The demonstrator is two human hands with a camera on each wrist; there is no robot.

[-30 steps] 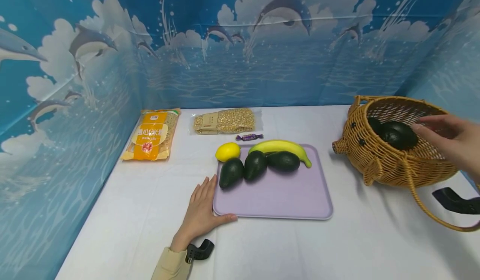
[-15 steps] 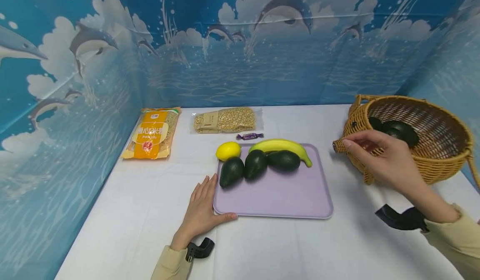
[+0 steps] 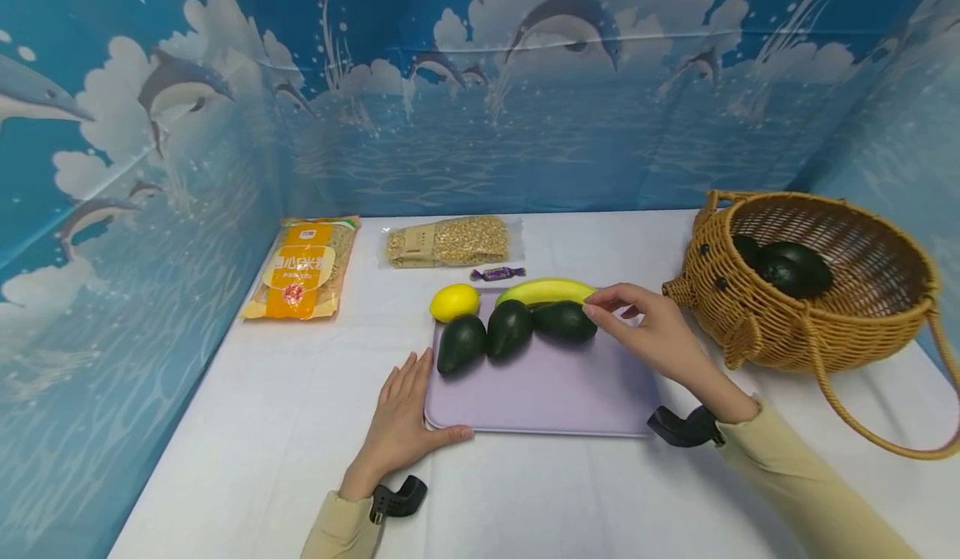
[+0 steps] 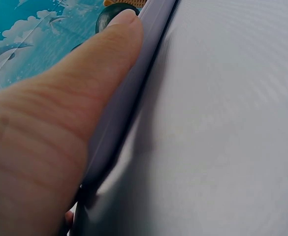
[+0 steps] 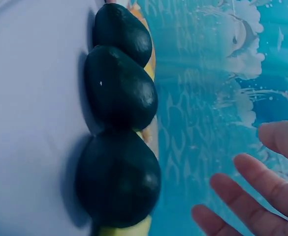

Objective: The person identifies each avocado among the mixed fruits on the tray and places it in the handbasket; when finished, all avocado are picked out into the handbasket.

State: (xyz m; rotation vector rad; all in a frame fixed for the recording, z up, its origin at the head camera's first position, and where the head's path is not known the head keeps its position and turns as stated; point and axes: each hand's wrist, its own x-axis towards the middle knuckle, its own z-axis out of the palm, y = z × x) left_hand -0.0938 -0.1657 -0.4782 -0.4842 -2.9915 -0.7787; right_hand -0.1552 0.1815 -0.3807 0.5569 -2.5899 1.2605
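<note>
On the lavender tray (image 3: 525, 401) three dark green avocados (image 3: 509, 331) sit in a row, with a yellow banana (image 3: 546, 291) behind them and a lemon (image 3: 454, 301) at the back left corner. My left hand (image 3: 401, 421) rests at the tray's front left corner, fingers straight along its side and thumb on the front rim. Over the tray's right part is my right hand (image 3: 652, 330), its loosely bent fingers close to the rightmost avocado (image 5: 119, 179). The right wrist view shows those fingers spread and holding nothing, apart from that avocado.
To the right stands a pig-shaped wicker basket (image 3: 862, 338) with avocados (image 3: 797, 270) inside; its handle hangs in front. Behind the tray are a purple wrapped candy (image 3: 498, 274) and a clear bag of grains (image 3: 468, 241). An orange-labelled food packet (image 3: 303, 269) lies at left.
My right hand has moved left from the basket, past its front, to the rightmost avocado on the tray. The left hand has stayed at the tray corner.
</note>
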